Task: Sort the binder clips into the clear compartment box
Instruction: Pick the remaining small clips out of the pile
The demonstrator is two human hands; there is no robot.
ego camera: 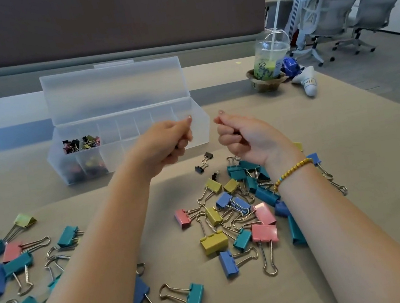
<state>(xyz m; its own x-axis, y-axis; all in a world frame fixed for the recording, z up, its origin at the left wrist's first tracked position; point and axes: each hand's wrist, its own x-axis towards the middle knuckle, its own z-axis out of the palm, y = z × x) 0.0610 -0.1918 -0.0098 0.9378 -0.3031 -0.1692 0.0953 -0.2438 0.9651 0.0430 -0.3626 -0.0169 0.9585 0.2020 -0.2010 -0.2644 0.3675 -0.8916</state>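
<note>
The clear compartment box (193,115) stands open at the table's middle, lid up. Its two leftmost compartments hold small dark and coloured binder clips (81,144); the others look bare. My left hand (166,141) hovers in front of the box's right half as a curled fist, with a dark sliver of a small binder clip showing between the fingers. My right hand (240,134), just right of the box, is also curled tight with thumb against forefinger, and a dark bit shows inside it. Three small black clips (207,156) lie below the hands. Large coloured clips (240,213) are heaped under my right wrist.
More large clips (14,259) are scattered at the left, and several (193,297) lie near the front edge. A lidded green drink with a straw (270,61) stands at the back right. Office chairs (333,9) and a standing person are beyond the table.
</note>
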